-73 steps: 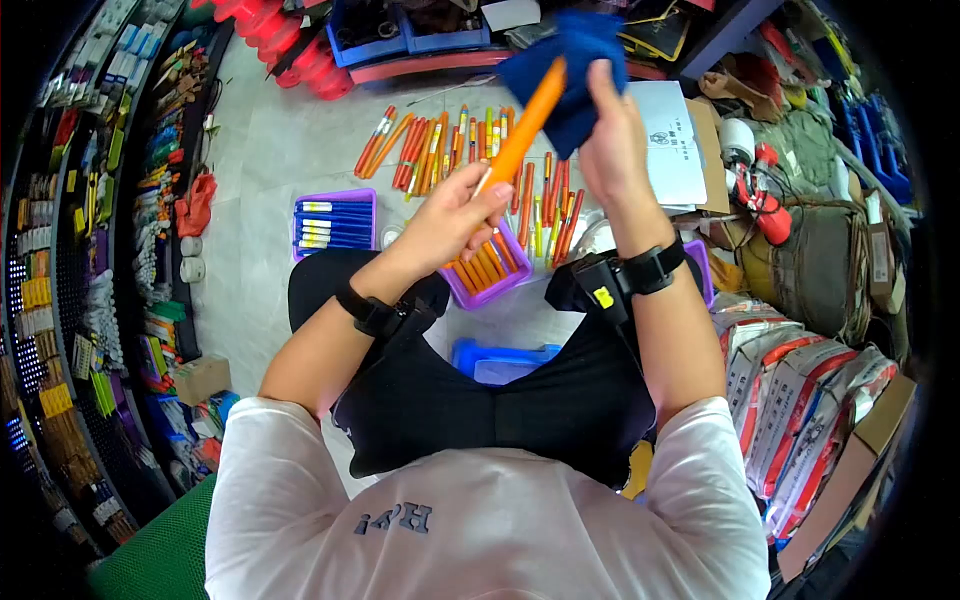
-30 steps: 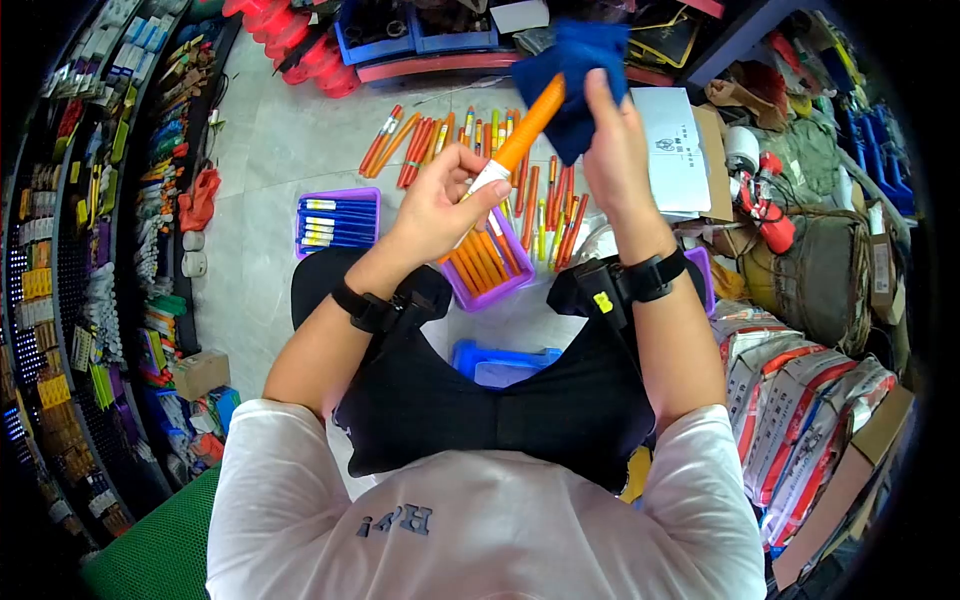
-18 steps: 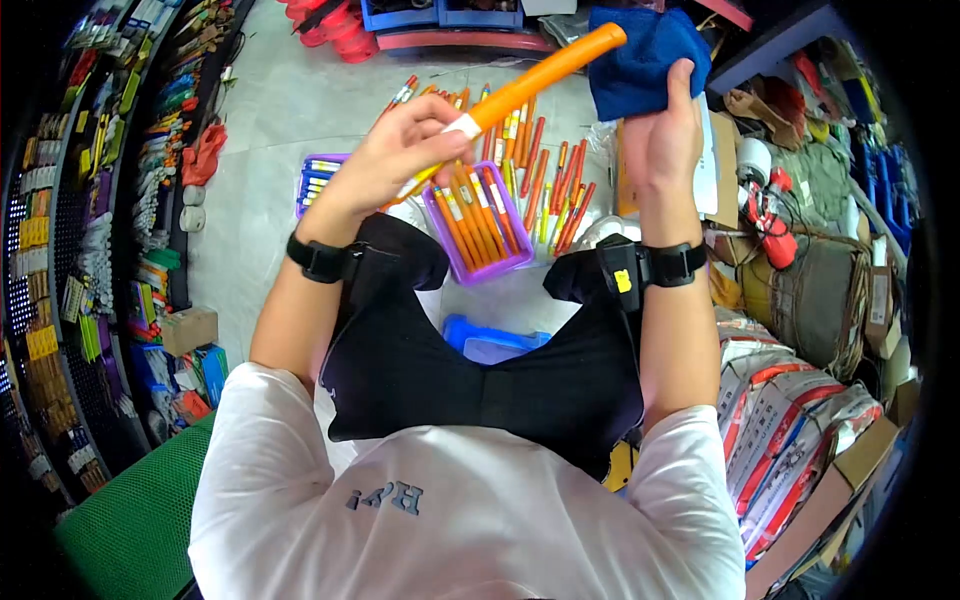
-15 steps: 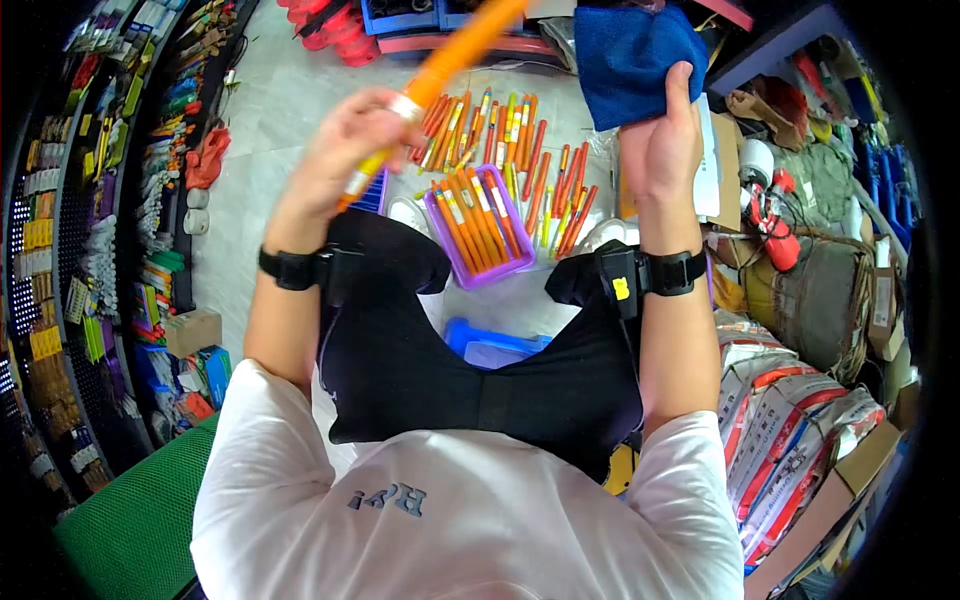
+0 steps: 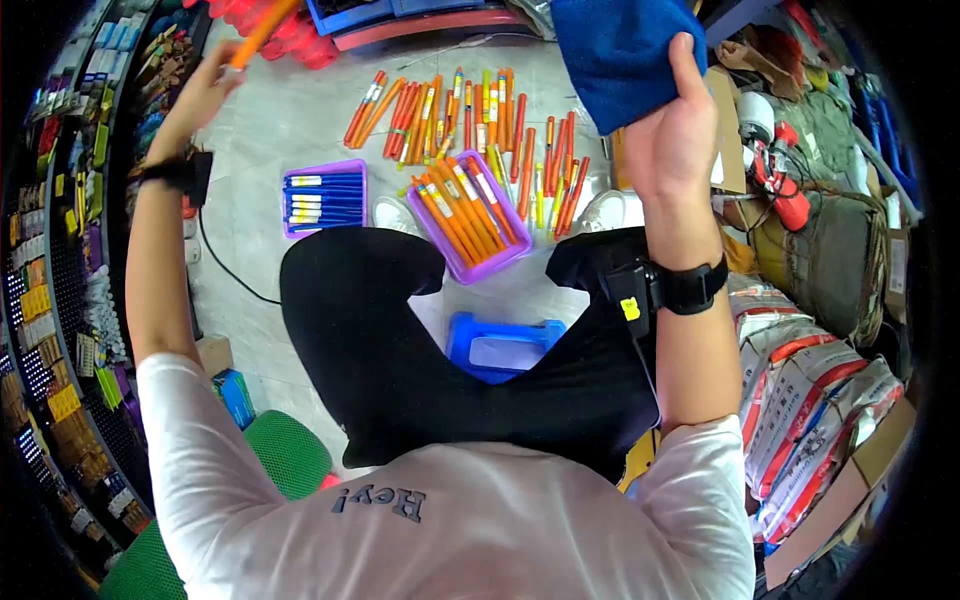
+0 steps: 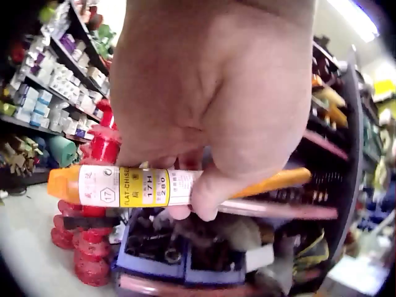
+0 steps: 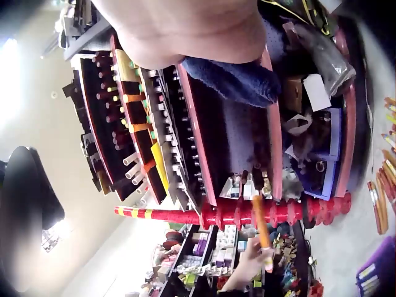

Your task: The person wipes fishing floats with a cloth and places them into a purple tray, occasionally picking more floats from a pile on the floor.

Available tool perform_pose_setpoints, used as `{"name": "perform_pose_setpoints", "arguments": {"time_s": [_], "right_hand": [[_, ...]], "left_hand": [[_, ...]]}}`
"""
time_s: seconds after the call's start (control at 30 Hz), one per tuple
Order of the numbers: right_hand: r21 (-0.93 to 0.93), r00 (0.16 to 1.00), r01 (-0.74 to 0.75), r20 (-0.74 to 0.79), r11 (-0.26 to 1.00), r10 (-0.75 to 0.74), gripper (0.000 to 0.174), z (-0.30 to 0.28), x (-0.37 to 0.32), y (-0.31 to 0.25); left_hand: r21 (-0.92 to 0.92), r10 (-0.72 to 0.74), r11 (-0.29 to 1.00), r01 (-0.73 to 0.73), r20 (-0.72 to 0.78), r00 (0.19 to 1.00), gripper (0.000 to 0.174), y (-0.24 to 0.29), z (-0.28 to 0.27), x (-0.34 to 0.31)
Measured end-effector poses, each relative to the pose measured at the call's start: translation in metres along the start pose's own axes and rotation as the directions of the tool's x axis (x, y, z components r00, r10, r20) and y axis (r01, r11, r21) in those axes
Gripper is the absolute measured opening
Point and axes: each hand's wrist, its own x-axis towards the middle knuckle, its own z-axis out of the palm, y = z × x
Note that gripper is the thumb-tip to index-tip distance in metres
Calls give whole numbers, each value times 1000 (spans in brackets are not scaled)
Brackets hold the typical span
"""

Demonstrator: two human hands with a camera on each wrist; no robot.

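Out at the upper left, my left hand (image 5: 210, 95) pinches an orange flat chisel (image 5: 262, 32). Up close in the left wrist view, the chisel (image 6: 130, 185) lies across below the palm, its white and yellow label reading flat chisel, 17H, 280; thumb and fingers grip it at the label. My right hand (image 5: 672, 140) holds a dark blue cloth (image 5: 625, 60) at the upper right, thumb over its edge. In the right wrist view the cloth (image 7: 238, 80) hangs past the palm. A purple tray (image 5: 462, 274) of orange chisels stands between the knees.
Another purple tray (image 5: 364, 175) holds blue-sleeved tools. Rows of orange, red and yellow chisels (image 5: 430, 110) lie on the floor. Red spiral drills (image 5: 300, 40) stand beside blue bins at the back. Packed shelves (image 5: 60, 300) line the left; bags (image 5: 800, 400) and boxes crowd the right.
The chisel has come away from the cloth, and my left hand has swung with it far out to the upper left. My right hand stays at the upper right with the cloth.
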Motion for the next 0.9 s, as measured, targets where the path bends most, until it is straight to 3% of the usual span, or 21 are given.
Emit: {"name": "perform_pose_setpoints", "arguments": {"time_s": [0.07, 0.13, 0.23, 0.27, 0.3, 0.33, 0.4, 0.43, 0.47, 0.53, 0.57, 0.7, 0.8, 0.9], "right_hand": [[-1, 999, -1, -37, 1000, 1, 38, -2, 2, -3], [60, 998, -38, -57, 997, 42, 39, -2, 4, -8], [54, 994, -30, -102, 998, 36, 45, 12, -2, -16], [16, 997, -21, -71, 1000, 22, 46, 14, -3, -17], [28, 998, -25, -48, 999, 27, 47, 17, -4, -19], [38, 999, -29, -32, 999, 30, 48, 17, -6, -20], [179, 977, -137, 187, 974, 104, 49, 1, -4, -24], [90, 992, -100, 92, 991, 91, 49, 4, -4, -23], [128, 980, -155, 143, 979, 137, 50, 0, -3, -26], [34, 990, -125, 64, 992, 123, 51, 0, -3, -26], [87, 988, -139, 76, 986, 133, 50, -1, -3, -27], [58, 982, -186, 27, 981, 185, 51, -2, -3, -30], [61, 982, -184, 58, 981, 181, 51, -2, -3, -28], [87, 976, -207, 78, 974, 201, 51, 1, -2, -24]], "left_hand": [[77, 30, 996, -47, 206, 978, 44, -32, 44, 41], [31, 287, 954, -297, 176, 942, 40, -19, 115, 54], [90, 351, 880, -467, 541, 764, 14, 11, 215, 78], [162, 376, 791, -590, 631, 678, 16, 15, 250, 82], [20, 449, 812, -583, 616, 647, 19, 6, 293, 81], [21, 430, 776, -630, 714, 553, 20, 25, 311, 81], [41, 360, 825, -564, 731, 580, 24, 23, 382, 72], [89, 332, 790, -607, 770, 545, 26, 28, 404, 68], [131, 300, 749, -650, 807, 508, 28, 35, 422, 61], [166, 278, 709, -685, 828, 487, 27, 50, 445, 45], [143, 340, 652, -745, 823, 456, 27, 54, 447, 38], [145, 440, 677, -722, 706, 554, 25, 42, 472, 18], [213, 425, 658, -722, 687, 590, 25, 42, 471, 17], [185, 370, 741, -646, 690, 622, 24, 48, 468, 21]]}}
